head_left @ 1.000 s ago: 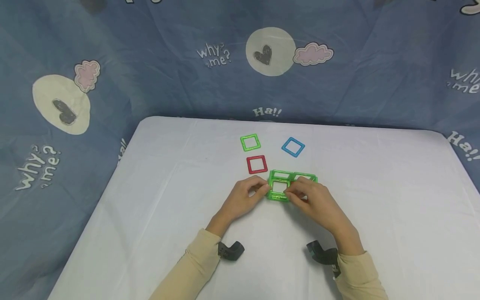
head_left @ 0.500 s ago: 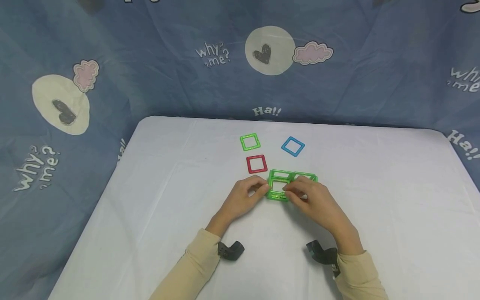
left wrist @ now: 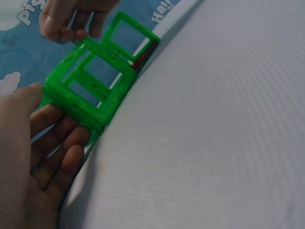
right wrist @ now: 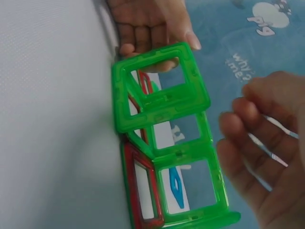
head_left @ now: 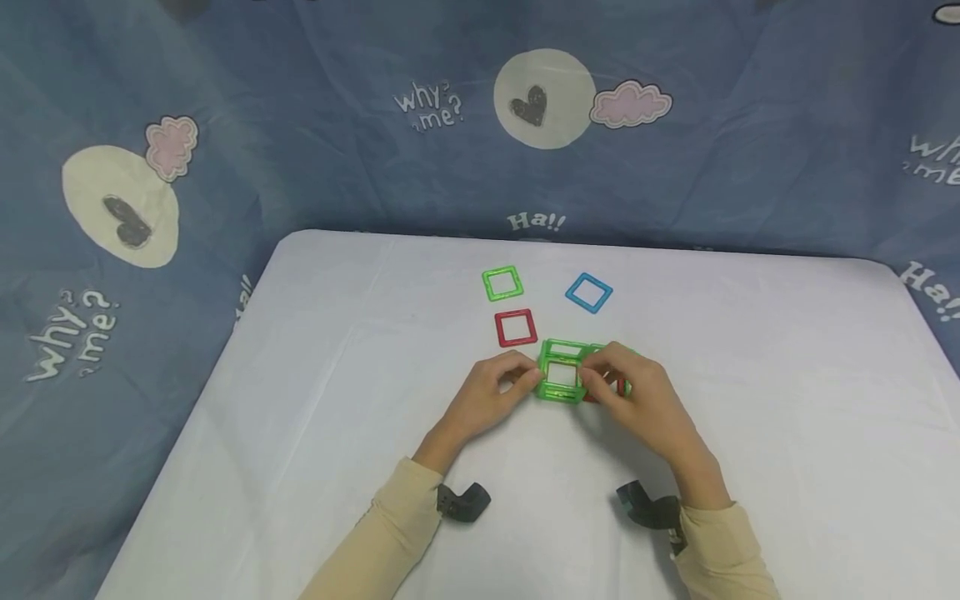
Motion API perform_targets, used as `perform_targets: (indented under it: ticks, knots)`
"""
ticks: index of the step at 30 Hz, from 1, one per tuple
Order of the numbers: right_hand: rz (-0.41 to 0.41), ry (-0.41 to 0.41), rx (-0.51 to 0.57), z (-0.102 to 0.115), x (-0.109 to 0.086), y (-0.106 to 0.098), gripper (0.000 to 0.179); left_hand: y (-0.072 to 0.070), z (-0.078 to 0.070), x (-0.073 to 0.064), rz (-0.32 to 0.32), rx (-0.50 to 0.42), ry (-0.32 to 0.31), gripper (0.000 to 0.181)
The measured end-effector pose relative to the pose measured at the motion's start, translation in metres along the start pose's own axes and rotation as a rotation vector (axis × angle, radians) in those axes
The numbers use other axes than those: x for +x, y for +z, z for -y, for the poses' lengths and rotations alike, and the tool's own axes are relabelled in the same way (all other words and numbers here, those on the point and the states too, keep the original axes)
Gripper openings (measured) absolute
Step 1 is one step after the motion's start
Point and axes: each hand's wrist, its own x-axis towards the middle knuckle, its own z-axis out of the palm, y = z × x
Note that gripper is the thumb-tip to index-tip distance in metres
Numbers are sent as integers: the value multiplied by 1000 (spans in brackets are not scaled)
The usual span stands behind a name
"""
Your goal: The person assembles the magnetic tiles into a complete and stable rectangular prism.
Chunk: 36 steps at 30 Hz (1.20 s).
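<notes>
A structure of green magnetic tiles (head_left: 561,393) stands on the table between the hands, with a closed box part at the left and an open part at the right. My left hand (head_left: 491,393) pinches its left side; in the left wrist view the thumb is at an upper corner and the fingers lie against the side wall. A red magnetic tile (right wrist: 156,191) lies flat at the base of the right part. My right hand (head_left: 639,404) hovers at the structure's right part, fingers loosely bent; in the right wrist view a gap separates the fingertips (right wrist: 231,125) from the tiles.
Beyond the structure, a loose green tile (head_left: 506,295), a red tile (head_left: 518,342) and a blue tile (head_left: 581,303) lie flat on the white table (head_left: 375,375). A blue printed cloth (head_left: 337,150) hangs behind the table.
My right hand has drawn slightly right, away from the box part, and red now shows beneath its fingers. The left hand stays at the left side.
</notes>
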Motion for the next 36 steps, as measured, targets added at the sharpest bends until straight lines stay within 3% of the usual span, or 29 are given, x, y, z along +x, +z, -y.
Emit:
perform_targets:
  ticks: [6,11,16,23,30,36]
  knots:
    - [-122,-32,92,-6,-2,-9,10,1,0,0,-11,5,23,23]
    - [-200,-17,105,-11,-4,-17,9,0,-2,0,-10,3,38,20]
    - [-237,60,130,-6,-3,-27,2,0,-3,1,0,-2,40,18]
    - [-223,200,200,2,-1,-35,10,-1,-2,1,2,0,36,17]
    - [-256,251,316,-28,-2,-29,12,-1,-2,0,9,1,30,17]
    - [-273,315,339,-56,0,-21,17,-2,0,-2,11,0,20,15]
